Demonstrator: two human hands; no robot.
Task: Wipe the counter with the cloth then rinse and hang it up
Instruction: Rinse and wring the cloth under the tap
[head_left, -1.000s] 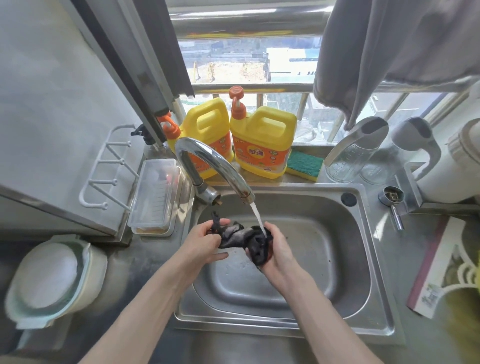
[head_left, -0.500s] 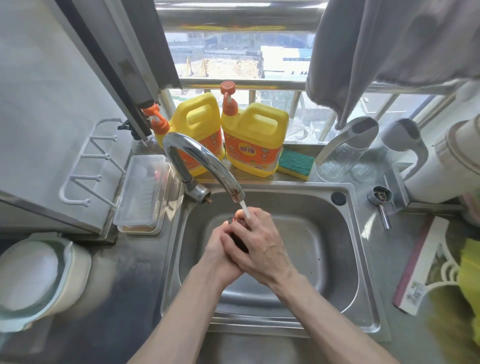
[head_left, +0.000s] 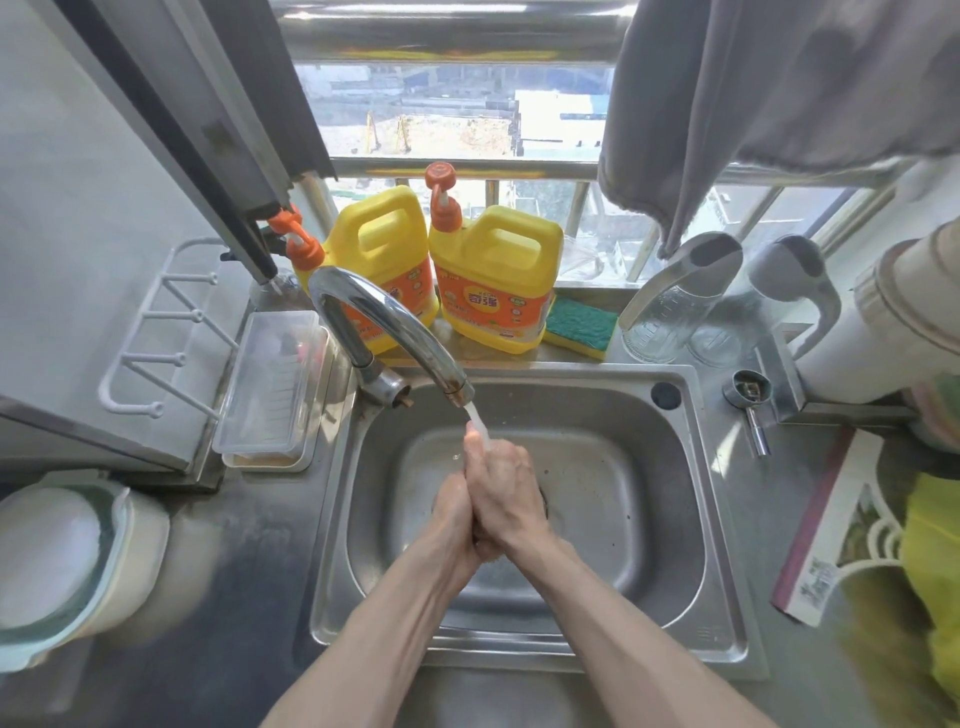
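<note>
Over the steel sink (head_left: 727, 525), my left hand (head_left: 453, 517) and my right hand (head_left: 506, 486) are pressed together, the right one on top. The dark cloth is squeezed between the palms, and only a dark sliver (head_left: 477, 540) shows at the heels of the hands. Water (head_left: 479, 427) runs from the curved chrome tap (head_left: 387, 325) onto my fingertips. The steel counter (head_left: 249, 577) surrounds the sink.
Two yellow detergent jugs (head_left: 498, 280) and a green sponge (head_left: 581, 328) stand behind the sink. A clear lidded box (head_left: 275, 389) and white hook rack (head_left: 156, 353) are at left, a grey towel (head_left: 753, 93) hangs on the window rail, and a booklet (head_left: 841, 525) lies at right.
The cloth was stretched between both hands under the water a second ago. My hands have since closed together around it, and it is now balled up and almost hidden.
</note>
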